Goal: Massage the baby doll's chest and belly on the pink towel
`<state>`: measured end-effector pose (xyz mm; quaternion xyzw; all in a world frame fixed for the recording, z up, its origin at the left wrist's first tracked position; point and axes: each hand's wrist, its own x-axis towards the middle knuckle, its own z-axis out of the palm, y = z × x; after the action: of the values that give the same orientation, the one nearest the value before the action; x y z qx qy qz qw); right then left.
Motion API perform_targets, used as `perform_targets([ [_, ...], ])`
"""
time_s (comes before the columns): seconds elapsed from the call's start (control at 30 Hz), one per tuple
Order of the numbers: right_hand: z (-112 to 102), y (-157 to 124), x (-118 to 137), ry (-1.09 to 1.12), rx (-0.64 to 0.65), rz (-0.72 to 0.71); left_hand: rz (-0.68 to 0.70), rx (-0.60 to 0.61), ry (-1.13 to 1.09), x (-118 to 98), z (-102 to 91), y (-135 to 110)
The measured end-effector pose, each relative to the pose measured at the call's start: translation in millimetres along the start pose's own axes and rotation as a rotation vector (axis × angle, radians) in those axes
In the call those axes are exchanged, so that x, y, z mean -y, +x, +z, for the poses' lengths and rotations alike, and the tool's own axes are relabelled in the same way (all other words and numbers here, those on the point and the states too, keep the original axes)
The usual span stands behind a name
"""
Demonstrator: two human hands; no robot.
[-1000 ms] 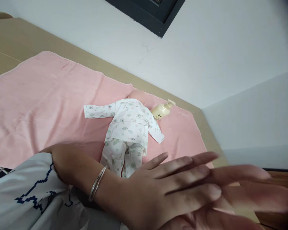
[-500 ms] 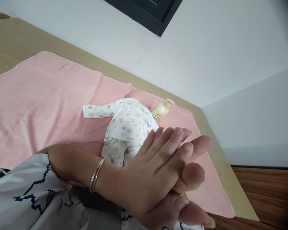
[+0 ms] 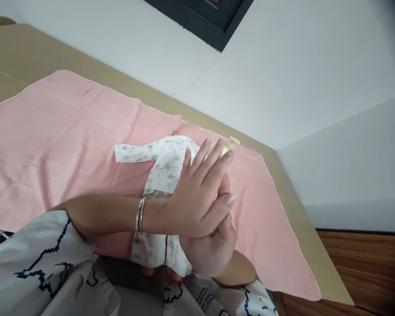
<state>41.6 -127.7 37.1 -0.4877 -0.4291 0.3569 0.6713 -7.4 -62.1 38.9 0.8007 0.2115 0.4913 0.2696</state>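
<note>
My left hand (image 3: 194,197), a metal bangle (image 3: 139,215) on its wrist, lies flat on top of my right hand (image 3: 210,254), palm against palm. The left fingers are stretched out and its thumb lies across the right hand. The right fingers are mostly hidden under the left hand; neither hand holds anything. Both hands hover over a doll in white printed pyjamas (image 3: 166,164) lying face down on a pink towel (image 3: 69,131), its bare head (image 3: 187,130) towards the wall. A cream pump bottle (image 3: 232,142) lies just beyond my left fingertips.
The towel covers a beige table (image 3: 19,48) that runs along a white wall. A dark frame (image 3: 210,17) hangs on the wall above. A wooden floor (image 3: 365,272) shows past the table's right end. My patterned sleeves fill the bottom edge.
Both hands have moved left and away from me, from the right front to over the doll's body. They stayed pressed together, the left sliding over the right.
</note>
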Motion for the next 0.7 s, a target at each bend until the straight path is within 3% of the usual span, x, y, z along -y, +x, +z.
perform_targets([
  [0.13,-0.1,17.6,-9.5,0.239,-0.046,0.032,-0.048,-0.005,0.086,20.6,16.0,1.9],
  [0.37,-21.0,33.1,-22.4,0.078,0.029,-0.205,0.071,-0.209,0.268,17.7,20.6,4.3],
  [0.47,-26.1,43.3,-22.4,-0.048,-0.019,-0.258,0.052,-0.214,0.26,19.3,22.9,8.1],
  [0.6,-33.2,80.0,-40.0,-0.255,-0.072,-0.316,-0.036,-0.105,0.124,53.6,26.2,23.8],
  [0.7,-44.0,114.1,-68.6,-0.469,0.027,-0.329,-0.276,-0.076,0.06,98.6,28.5,35.8],
])
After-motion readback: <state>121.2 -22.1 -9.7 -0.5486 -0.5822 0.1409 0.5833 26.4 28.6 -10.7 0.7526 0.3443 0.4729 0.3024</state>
